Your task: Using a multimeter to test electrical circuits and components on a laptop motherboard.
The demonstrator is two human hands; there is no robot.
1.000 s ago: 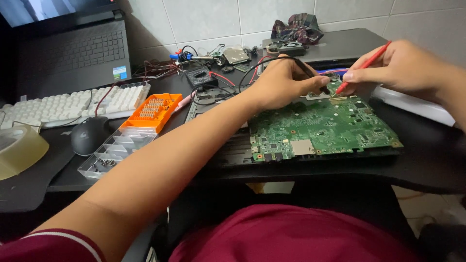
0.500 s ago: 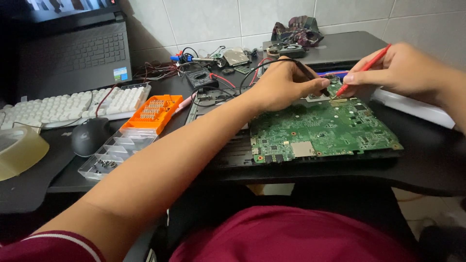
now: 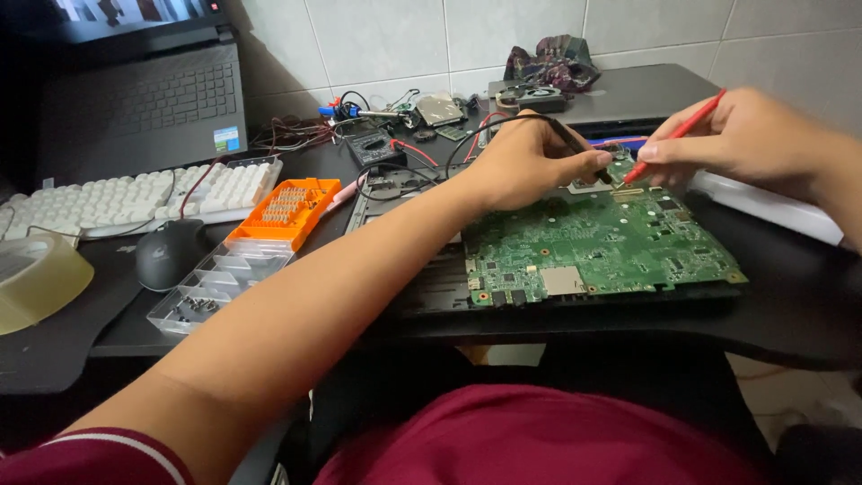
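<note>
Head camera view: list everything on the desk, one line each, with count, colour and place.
circuit board: one, green, desk centre, under both hands
black probe: one, in left hand, tip on board's far edge
red probe: one, in right hand, tip beside the black one
laptop: one, black, far left
keyboard: one, white, before the laptop
mouse: one, dark, left of the trays
bit case: one, orange, left of board
parts tray: one, clear, nearer than orange case
tape roll: one, clear, left edge
wires: a tangle, by the wall
left hand: holds black probe
right hand: holds red probe
</note>
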